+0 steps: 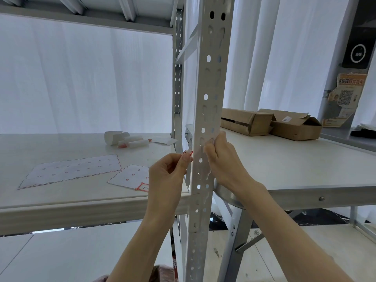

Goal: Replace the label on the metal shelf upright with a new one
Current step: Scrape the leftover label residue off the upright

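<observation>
A white perforated metal upright (207, 110) runs down the middle of the view. My left hand (168, 176) is just left of it and pinches a small red-edged label (188, 153) between thumb and fingers, its edge close to the upright's left face. My right hand (219, 157) grips the upright from the right, fingers curled round its front edge. On the shelf board (81, 198) lie two label backing sheets (75, 169), the smaller sheet (132, 177) carrying one red-framed handwritten label (143, 187).
Rolled paper and a red-tipped marker (130, 142) lie at the back of the shelf. Two open cardboard boxes (270, 124) sit on the table (284, 165) to the right. A round metal tin (227, 194) sits under my right wrist. White curtains hang behind.
</observation>
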